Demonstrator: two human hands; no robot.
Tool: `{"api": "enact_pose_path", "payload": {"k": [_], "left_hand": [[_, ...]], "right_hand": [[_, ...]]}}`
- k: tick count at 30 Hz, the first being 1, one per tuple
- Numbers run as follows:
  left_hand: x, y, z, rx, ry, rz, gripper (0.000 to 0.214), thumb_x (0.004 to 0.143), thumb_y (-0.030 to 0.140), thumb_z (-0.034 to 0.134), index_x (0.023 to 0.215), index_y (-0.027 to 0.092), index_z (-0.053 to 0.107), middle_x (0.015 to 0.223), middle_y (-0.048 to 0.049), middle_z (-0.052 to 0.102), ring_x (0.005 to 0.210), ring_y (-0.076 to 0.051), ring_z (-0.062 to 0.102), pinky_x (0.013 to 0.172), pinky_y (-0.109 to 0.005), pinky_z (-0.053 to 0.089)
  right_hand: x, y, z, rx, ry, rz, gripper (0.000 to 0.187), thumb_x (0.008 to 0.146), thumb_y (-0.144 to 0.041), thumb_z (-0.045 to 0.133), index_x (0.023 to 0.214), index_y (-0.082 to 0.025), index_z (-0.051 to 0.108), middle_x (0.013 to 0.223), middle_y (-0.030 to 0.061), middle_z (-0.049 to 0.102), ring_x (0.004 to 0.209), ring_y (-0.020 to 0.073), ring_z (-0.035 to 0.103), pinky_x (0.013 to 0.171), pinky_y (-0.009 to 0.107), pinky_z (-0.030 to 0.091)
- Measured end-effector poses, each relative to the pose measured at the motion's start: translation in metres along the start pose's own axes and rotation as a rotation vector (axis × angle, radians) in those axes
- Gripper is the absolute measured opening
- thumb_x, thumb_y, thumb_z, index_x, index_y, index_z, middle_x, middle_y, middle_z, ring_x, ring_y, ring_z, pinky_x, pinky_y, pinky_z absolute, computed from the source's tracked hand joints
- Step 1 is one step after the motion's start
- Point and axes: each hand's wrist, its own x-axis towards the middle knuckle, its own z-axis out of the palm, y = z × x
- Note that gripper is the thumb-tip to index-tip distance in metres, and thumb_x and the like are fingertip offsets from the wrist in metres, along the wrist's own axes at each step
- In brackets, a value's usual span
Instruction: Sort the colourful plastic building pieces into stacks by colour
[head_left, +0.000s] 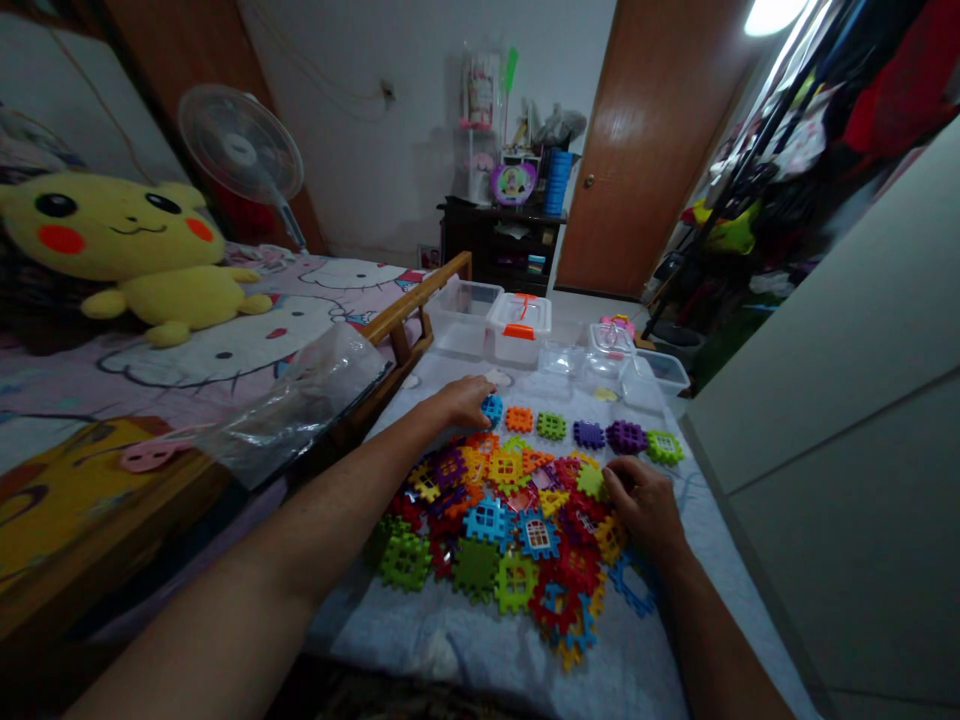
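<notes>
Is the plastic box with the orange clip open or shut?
Shut: the box has its clear lid on, with the orange clip across the front.

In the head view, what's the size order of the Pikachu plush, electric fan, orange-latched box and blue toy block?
Largest first: Pikachu plush, electric fan, orange-latched box, blue toy block. The plush is nearer the camera, so plush over fan is unsure.

No words, brands or numbers can be read anywhere. The round picture disc and the tall clear container on the dark shelf unit carry printing or pictures too small and blurred to make out. The plastic building tiles show no readable marks.
</notes>
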Motion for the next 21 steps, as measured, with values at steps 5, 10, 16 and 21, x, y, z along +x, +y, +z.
{"api": "enact_pose_path", "payload": {"k": [5, 10, 16, 21], "left_hand": [[0.005, -0.003, 0.005, -0.007, -0.007, 0.012, 0.047, 0.067, 0.034, 0.068, 0.111, 0.018, 0.064, 0.116, -0.0111, 0.066, 0.103, -0.029, 0.062, 0.087, -0.031, 0.049], [-0.006, 0.003, -0.001, -0.018, 0.063, 0.029, 0.067, 0.066, 0.032, 0.071, 0.128, 0.016, 0.053, 0.133, -0.0143, 0.056, 0.121, -0.03, 0.052, 0.101, -0.035, 0.042], [-0.069, 0.038, -0.023, -0.167, 0.114, 0.191, 0.04, 0.087, 0.028, 0.057, 0.126, 0.017, 0.054, 0.13, -0.0122, 0.058, 0.121, -0.024, 0.052, 0.105, -0.034, 0.038], [-0.121, 0.069, -0.023, -0.284, -0.051, 0.346, 0.023, 0.087, 0.026, 0.058, 0.11, 0.022, 0.061, 0.115, -0.0068, 0.065, 0.11, -0.022, 0.056, 0.101, -0.034, 0.04]], "right_hand": [[0.0, 0.0, -0.001, -0.003, -0.003, 0.0, 0.024, 0.087, -0.036, 0.051, 0.077, -0.019, 0.064, 0.072, 0.0048, 0.066, 0.064, 0.018, 0.059, 0.062, 0.03, 0.044], [-0.001, -0.001, -0.001, 0.016, 0.009, 0.022, 0.023, 0.086, -0.036, 0.052, 0.076, -0.019, 0.064, 0.069, 0.0034, 0.064, 0.061, 0.0172, 0.057, 0.06, 0.028, 0.043], [0.0, 0.0, 0.0, 0.005, -0.001, 0.013, 0.024, 0.086, -0.037, 0.051, 0.076, -0.019, 0.064, 0.069, 0.0037, 0.064, 0.062, 0.0176, 0.058, 0.061, 0.029, 0.043], [0.001, 0.003, 0.004, -0.025, -0.036, -0.004, 0.024, 0.085, -0.038, 0.052, 0.079, -0.018, 0.065, 0.072, 0.0049, 0.066, 0.064, 0.0181, 0.059, 0.062, 0.029, 0.043]]}}
